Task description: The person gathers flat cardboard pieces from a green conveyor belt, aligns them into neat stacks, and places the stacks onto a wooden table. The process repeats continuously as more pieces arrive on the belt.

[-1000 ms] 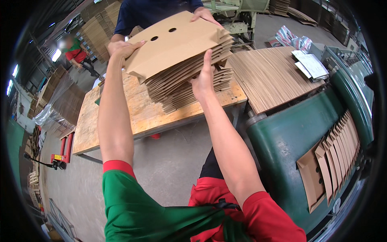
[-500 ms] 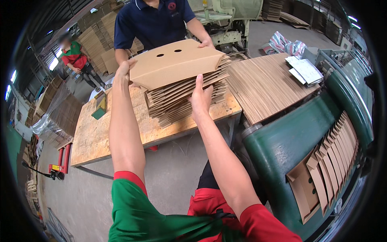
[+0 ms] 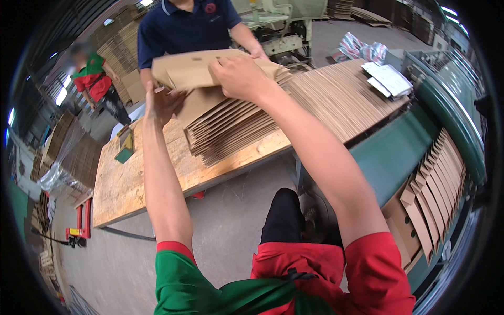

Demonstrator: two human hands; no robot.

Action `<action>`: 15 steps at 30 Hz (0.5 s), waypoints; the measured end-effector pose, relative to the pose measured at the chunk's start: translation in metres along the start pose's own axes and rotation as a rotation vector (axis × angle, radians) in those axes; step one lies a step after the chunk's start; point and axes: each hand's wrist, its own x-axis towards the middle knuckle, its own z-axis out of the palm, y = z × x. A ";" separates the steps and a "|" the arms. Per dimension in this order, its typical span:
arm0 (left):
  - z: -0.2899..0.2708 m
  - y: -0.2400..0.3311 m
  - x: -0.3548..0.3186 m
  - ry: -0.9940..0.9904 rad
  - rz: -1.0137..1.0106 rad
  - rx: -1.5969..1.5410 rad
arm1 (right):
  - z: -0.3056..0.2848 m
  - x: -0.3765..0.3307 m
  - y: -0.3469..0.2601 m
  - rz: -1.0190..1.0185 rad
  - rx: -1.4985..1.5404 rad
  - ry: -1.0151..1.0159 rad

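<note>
We hold the top sheet over the stack on the table, its long axis running left to right, our right hand gripping its near edge, our left hand open, fingers loose, just below its left end

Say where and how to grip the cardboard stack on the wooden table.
Probably pinch a few layers of the cardboard stack at its near long edge, coming from the camera side: the edges fan apart, and a co-worker stands opposite.
</note>
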 end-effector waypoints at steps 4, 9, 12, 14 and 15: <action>0.007 -0.010 -0.005 -0.143 0.042 0.378 | -0.033 0.038 0.046 0.287 -0.099 0.555; 0.062 -0.025 -0.021 -0.456 0.273 1.686 | -0.119 -0.044 0.144 0.752 0.734 1.210; 0.085 -0.029 -0.023 -0.439 0.233 1.895 | -0.141 -0.146 0.189 0.833 0.900 1.397; 0.087 -0.030 -0.018 -0.449 0.282 1.849 | -0.131 -0.197 0.208 1.035 1.050 1.305; 0.081 -0.027 -0.015 -0.549 0.315 1.752 | -0.118 -0.219 0.208 1.209 1.171 1.165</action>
